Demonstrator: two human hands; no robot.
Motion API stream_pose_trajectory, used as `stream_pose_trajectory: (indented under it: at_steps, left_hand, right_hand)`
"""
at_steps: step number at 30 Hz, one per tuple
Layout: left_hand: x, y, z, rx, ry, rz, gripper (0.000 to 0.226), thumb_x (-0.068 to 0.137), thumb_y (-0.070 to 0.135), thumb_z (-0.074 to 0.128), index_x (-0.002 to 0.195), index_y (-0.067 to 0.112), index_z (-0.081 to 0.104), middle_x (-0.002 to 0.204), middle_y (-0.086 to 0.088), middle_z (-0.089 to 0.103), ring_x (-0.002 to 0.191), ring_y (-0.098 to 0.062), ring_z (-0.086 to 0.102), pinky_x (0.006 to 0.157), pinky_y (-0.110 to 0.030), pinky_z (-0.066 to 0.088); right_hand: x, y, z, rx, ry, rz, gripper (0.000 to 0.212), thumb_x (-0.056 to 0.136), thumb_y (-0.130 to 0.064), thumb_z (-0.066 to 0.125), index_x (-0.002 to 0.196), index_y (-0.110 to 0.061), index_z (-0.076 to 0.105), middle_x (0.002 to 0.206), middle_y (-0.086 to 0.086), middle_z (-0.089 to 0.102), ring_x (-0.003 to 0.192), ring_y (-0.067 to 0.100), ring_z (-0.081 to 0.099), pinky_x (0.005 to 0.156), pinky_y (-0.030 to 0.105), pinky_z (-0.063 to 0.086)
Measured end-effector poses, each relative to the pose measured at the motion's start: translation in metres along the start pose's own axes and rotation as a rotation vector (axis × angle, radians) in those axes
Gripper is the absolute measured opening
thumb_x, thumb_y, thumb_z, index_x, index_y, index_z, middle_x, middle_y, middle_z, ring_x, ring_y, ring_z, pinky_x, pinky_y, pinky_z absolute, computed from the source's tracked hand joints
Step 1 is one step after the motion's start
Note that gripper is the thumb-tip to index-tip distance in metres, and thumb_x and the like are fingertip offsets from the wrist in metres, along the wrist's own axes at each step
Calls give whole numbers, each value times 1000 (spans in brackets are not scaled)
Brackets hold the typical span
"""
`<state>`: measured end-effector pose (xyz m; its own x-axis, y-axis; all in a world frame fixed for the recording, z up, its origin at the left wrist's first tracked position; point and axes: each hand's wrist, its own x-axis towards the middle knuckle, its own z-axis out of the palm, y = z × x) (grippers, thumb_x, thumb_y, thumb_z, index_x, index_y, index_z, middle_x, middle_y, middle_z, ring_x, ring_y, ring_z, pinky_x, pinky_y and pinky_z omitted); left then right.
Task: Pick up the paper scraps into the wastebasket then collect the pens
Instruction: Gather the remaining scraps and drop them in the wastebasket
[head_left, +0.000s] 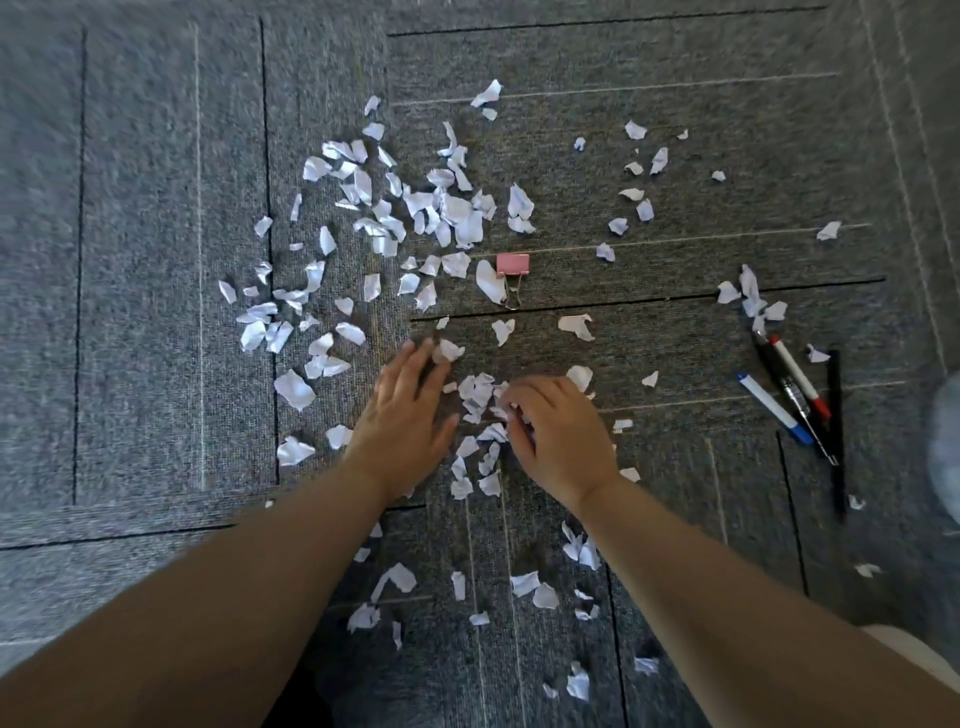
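Many white paper scraps (452, 213) lie scattered over the grey carpet, densest at the upper middle. My left hand (402, 415) lies flat on the carpet with fingers spread, touching scraps at its fingertips. My right hand (558, 436) has its fingers curled over a small heap of scraps (480, 395) between the two hands. Several pens (795, 389) lie together at the right: a white one with a blue cap, a white one with a red cap, a dark one, and a black one (836, 431) beside them. No wastebasket is in view.
A pink binder clip (513, 267) lies among the scraps above my hands. A blurred pale object (945, 441) sits at the right edge. More scraps (579, 551) lie between and below my forearms. The carpet tiles show dark seams.
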<state>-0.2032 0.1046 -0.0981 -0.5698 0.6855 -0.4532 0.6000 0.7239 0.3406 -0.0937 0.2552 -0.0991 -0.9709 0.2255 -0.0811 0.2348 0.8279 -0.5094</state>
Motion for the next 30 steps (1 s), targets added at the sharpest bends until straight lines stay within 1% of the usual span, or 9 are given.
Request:
stream_pose_trajectory:
  at_steps: [2,4,8,13,16,21,25,27,30]
  left_hand:
    - [-6,-4,2,33,27,119,67,90,52,27,146,20,11,156,-1,2,133,-10,-18,108,-42,-2]
    - [-5,-11,-1,111,47,190,76,82,62,22,145,25,3,156,-3,2,136,-15,-17,105,-47,-11]
    - [5,-18,-15,263,-113,130,105,66,82,35,128,37,-38,141,2,-39,129,-26,-38,103,-60,-15]
    - [11,4,-1,389,-224,353,117,57,91,35,127,36,-41,137,-2,-48,124,-32,-45,97,-65,-20]
    - [10,9,9,441,-209,359,114,64,87,31,132,25,-36,137,-6,-46,126,-32,-42,104,-55,-21]
    - [14,7,7,286,-47,201,82,89,60,28,145,16,-12,152,-8,-23,130,-21,-32,108,-39,-18]
    - [19,18,6,209,-50,179,74,94,50,32,145,18,-12,154,-5,-19,138,-22,-24,110,-38,-13]
    - [21,23,7,192,-40,199,70,95,45,35,146,20,-8,155,-4,-9,142,-27,-9,114,-41,-1]
    - [19,23,12,215,78,273,59,88,32,52,141,17,30,140,-10,40,125,-33,37,100,-50,38]
  right_hand:
    - [0,3,0,-45,75,64,25,86,-27,46,100,-13,61,109,10,62,99,31,55,85,45,48]
    - [2,10,-6,-92,96,248,43,87,-39,38,119,-16,54,131,12,50,121,34,43,102,52,34]
    - [-27,30,-16,-84,102,571,71,85,-58,22,144,-20,22,155,5,11,142,24,3,114,51,0]
    - [-91,27,7,-147,-98,546,98,72,-85,10,146,-20,3,155,8,-1,141,28,-4,111,55,-4]
    - [-87,23,17,-214,-167,459,106,68,-89,13,146,-20,-5,154,9,-4,141,25,-7,112,44,-12]
    - [-36,25,16,-236,-143,243,109,63,-85,33,145,-23,-4,153,11,-5,141,25,-8,112,49,-4]
    - [4,33,-2,-252,-156,241,112,65,-80,47,144,-28,-13,153,9,-17,140,31,-17,111,48,-8]
    - [15,35,-6,-268,-203,200,107,68,-77,46,146,-27,-7,155,9,-14,141,31,-14,111,47,-7]
    - [9,34,-2,-297,-177,66,82,78,-67,42,145,-23,22,153,15,17,140,37,13,111,49,12]
